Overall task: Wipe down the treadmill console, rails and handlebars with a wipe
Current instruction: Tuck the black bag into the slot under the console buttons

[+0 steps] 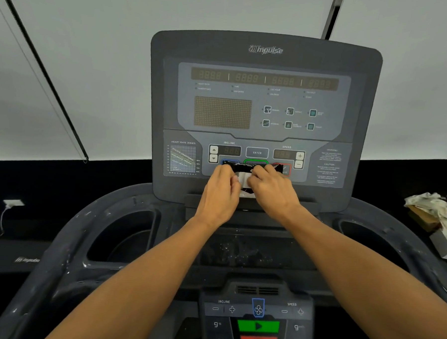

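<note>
Holding: I am keeping both hands up at the lower edge of the console [264, 93]; left hand [220, 192] and right hand [273, 190] are together pinching a dark wipe packet [251, 168] with something white [242, 178] showing between them
Grip, left: fingers are curling round the packet's left end; thumb side is pressing toward the white piece
Grip, right: fingers are curling over the packet's right end and top; which fingertips are doing the pinching I cannot tell
Wipe: the white piece is sitting between the two hands, just in front of the coloured buttons; whether it is the wipe itself or a torn flap I cannot tell
Step, as I judge it: I am opening the packet or drawing the wipe out; wiping is not yet begun
Doing it well: I am planning to anchor the packet with the left hand and pull with the right, slow and straight, so the sheet is coming out whole; I am keeping knuckles off the buttons behind
Next targets: console face first, then the dusty rails [66, 241] and cup wells
Risk: the packet is hanging over the tray [254, 251]; a slip is dropping it there
</note>
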Motion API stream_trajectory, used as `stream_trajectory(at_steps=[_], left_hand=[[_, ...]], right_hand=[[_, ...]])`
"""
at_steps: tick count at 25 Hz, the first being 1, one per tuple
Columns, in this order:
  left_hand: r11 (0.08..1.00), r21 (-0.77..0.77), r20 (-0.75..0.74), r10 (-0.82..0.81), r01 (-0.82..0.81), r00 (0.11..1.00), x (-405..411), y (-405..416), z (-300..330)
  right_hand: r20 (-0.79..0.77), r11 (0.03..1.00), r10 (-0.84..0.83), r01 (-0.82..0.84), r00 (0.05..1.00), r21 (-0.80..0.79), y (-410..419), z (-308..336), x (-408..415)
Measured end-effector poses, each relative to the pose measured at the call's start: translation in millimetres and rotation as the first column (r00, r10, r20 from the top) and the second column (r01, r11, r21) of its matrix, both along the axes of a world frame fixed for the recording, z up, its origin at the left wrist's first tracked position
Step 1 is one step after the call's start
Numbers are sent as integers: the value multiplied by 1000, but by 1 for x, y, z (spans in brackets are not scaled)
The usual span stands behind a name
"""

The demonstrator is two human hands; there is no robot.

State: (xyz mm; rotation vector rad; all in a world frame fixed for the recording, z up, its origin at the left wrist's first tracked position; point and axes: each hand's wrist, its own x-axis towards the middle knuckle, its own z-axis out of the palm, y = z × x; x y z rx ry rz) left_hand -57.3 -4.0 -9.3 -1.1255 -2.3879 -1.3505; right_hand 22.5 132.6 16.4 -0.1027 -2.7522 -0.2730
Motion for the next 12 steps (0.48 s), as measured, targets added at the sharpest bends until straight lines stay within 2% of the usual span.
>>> stream_trajectory(at_steps=[5,12], left_hand=[[1000,-9,-39,-23,23,999,1,0,2],[995,-101,-98,-19,9,995,3,-3,5]], right_hand=[[15,1000,1,-1,1000,-10,3,-5,-2],[41,997,-6,9,999,-72,7,0,2]])
